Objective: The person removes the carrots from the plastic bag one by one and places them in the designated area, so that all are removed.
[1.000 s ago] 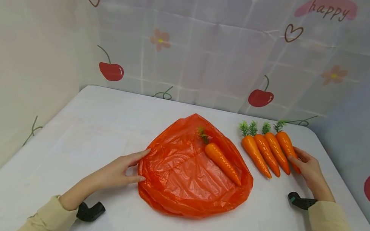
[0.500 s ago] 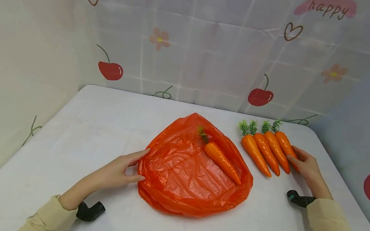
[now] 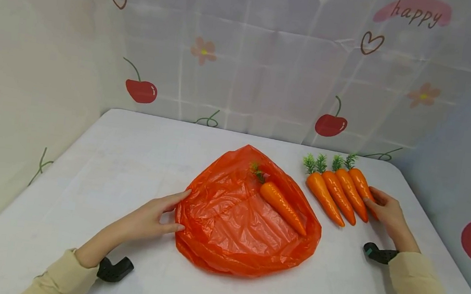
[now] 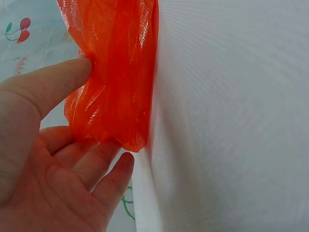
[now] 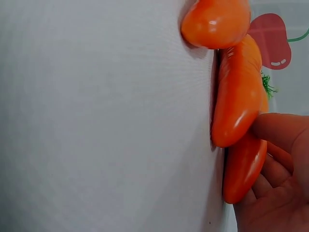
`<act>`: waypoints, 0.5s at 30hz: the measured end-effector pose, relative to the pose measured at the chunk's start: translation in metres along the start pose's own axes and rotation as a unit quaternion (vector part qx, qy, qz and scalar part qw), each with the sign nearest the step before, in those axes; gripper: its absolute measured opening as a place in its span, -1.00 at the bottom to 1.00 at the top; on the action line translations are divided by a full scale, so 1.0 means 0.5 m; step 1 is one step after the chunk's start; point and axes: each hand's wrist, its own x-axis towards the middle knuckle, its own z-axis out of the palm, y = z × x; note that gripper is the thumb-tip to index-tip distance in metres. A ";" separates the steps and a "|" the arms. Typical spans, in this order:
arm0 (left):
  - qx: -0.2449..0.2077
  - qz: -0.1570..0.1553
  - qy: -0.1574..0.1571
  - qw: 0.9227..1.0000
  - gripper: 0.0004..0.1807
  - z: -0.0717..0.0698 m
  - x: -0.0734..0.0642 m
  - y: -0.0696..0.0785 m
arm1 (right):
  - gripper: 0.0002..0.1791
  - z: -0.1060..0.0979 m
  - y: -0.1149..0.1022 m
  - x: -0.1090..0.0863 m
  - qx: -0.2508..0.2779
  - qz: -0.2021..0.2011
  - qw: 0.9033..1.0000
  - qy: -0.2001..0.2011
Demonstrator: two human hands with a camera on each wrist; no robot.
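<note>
A crinkled orange-red plastic bag [image 3: 226,223] lies spread on the white table, with one carrot [image 3: 283,208] resting on it, leafy top pointing away. At the bag's left edge, my left hand [image 3: 140,221] touches the plastic with thumb and fingers spread apart; in the left wrist view the thumb [image 4: 72,72] meets its side. To the right, several carrots [image 3: 325,198] lie side by side in a slanted row. My right hand [image 3: 389,213] pinches the rightmost carrot [image 3: 360,180] near its tip, which the hand partly covers in the head view.
A black wrist device [image 3: 116,269] sits under the left wrist and another black device [image 3: 380,254] under the right. Behind the table [image 3: 130,154] hangs a printed curtain [image 3: 265,73], and fabric walls stand on both sides.
My right hand has shifted slightly to the left, bringing the rightmost carrot a little closer to its neighbours. The left hand, the bag and the carrot on it stay in place.
</note>
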 end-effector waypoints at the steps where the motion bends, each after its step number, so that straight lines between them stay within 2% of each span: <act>1: 0.000 0.001 0.000 1.000 -0.12 0.000 0.000 0.000 | -0.25 0.000 0.000 0.000 0.000 0.002 1.000 0.000; 15: -0.001 0.009 -0.001 1.000 -0.12 -0.001 0.000 -0.003 | -0.22 -0.002 -0.013 -0.013 0.014 0.008 1.000 0.004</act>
